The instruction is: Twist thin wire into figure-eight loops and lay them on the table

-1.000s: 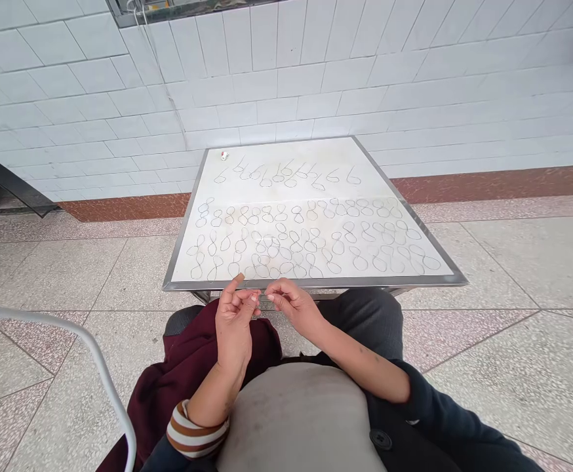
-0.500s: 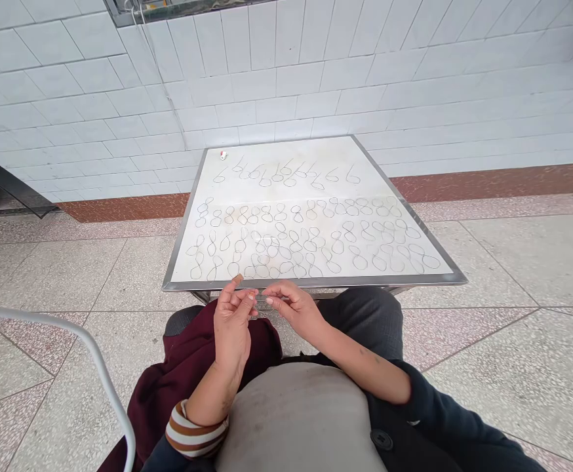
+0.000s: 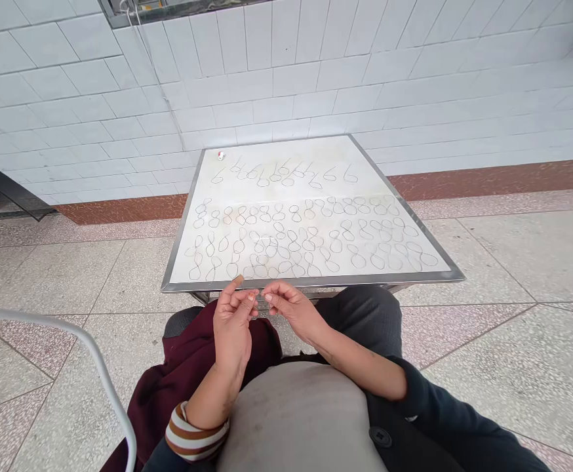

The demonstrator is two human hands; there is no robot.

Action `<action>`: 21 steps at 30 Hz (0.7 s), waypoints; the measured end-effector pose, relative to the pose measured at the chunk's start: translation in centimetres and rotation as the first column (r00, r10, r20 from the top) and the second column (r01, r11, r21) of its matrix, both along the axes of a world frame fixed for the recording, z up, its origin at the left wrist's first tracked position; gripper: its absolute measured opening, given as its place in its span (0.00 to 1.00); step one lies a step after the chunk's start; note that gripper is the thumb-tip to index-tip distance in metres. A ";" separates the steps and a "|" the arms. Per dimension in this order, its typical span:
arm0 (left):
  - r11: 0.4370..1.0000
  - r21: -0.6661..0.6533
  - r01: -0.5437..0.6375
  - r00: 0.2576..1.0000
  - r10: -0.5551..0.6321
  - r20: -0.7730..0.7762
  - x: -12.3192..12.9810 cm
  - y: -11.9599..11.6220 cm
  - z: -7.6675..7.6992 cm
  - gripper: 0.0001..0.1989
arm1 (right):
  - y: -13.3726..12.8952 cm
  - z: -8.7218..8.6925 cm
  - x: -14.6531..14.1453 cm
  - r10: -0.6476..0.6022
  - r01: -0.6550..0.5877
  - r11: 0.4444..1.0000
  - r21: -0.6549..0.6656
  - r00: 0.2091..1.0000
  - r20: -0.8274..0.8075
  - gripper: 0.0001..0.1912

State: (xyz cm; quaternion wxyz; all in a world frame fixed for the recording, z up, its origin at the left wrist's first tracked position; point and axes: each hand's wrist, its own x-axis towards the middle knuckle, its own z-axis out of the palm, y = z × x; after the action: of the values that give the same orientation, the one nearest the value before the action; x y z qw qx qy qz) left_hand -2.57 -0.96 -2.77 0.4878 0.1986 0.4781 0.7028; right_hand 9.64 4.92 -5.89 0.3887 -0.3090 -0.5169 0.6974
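My left hand point(image 3: 234, 321) is just below the near edge of the white table point(image 3: 286, 147), thumb and index finger pinched together on something too thin to make out. Close on its right, my right hand point(image 3: 294, 308) is pinched the same way, fingertips nearly meeting the left ones. On the table top lie many thin dark wire loops. Those in the front rows are bent into figure eights point(image 3: 358, 261). A back row holds loops with one straight tail point(image 3: 350, 174), like a six.
A small white and red object point(image 3: 221, 156) sits at the table's back left corner. A tiled wall point(image 3: 296, 85) rises behind the table. A grey curved tube point(image 3: 94, 354) stands at the left. My knees are under the table's near edge.
The view has shifted slightly. My right hand's thumb and fingertips have changed position a little, while my left hand keeps nearly the same pose.
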 end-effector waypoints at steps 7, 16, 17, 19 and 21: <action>0.999 0.021 -0.039 0.994 0.041 -0.099 0.0 0.1 0.0 0.23 | -0.3 0.6 0.1 -0.094 0.037 0.958 0.284 0.978 0.189 0.08; 0.996 0.003 -0.090 0.992 0.090 -0.089 0.1 0.1 0.2 0.22 | -1.8 1.4 0.4 -0.361 -0.196 0.659 0.726 0.765 0.534 0.29; 0.996 0.003 -0.092 0.992 0.092 -0.089 0.0 0.1 0.2 0.21 | -1.8 1.2 0.3 -0.373 -0.207 0.648 0.733 0.753 0.542 0.30; 0.996 0.005 -0.086 0.993 0.086 -0.080 0.0 0.1 0.2 0.21 | -1.8 0.8 0.2 -0.391 -0.223 0.624 0.749 0.741 0.547 0.28; 0.997 0.008 -0.070 0.995 0.071 -0.069 0.1 0.1 0.2 0.22 | -1.7 0.4 0.1 -0.392 -0.234 0.606 0.760 0.743 0.542 0.25</action>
State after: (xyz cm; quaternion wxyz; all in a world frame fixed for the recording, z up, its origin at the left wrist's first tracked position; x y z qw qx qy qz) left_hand -2.49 -0.89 -2.61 0.4452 0.2072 0.4996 0.7136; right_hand 9.71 3.25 -5.45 0.3060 -0.3551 -0.8561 0.2177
